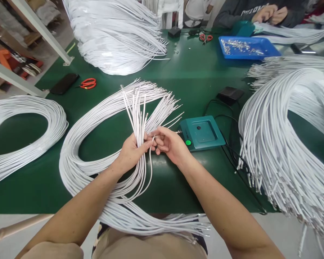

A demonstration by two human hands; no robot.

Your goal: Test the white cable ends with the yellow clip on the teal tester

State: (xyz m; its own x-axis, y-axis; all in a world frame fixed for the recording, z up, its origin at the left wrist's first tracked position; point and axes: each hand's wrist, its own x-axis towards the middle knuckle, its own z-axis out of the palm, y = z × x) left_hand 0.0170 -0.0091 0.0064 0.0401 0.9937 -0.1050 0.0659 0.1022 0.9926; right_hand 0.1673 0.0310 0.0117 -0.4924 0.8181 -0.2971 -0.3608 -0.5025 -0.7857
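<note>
My left hand (133, 151) is closed around a bunch of white cables (136, 118), whose tips fan upward above the fist. My right hand (171, 144) meets it fingertip to fingertip, its fingers curled at the stripped end of a single white cable (151, 165). That cable bends down from between the two hands, and the fingers partly hide its tip. Beneath the hands, a large coil of white cables (70, 154) lies on the green table, with loose ends toward the front edge. Just right of my right hand is a small teal device (202, 131) with a lit green button.
Further cable bundles lie at left (54, 122), right (264, 126) and back (116, 36). Red-handled scissors (88, 83), a dark phone-like case (64, 83), a black adapter (230, 95) and a blue tray (248, 48) of small metal parts are on the table. A co-worker's hands (270, 14) are at the far side.
</note>
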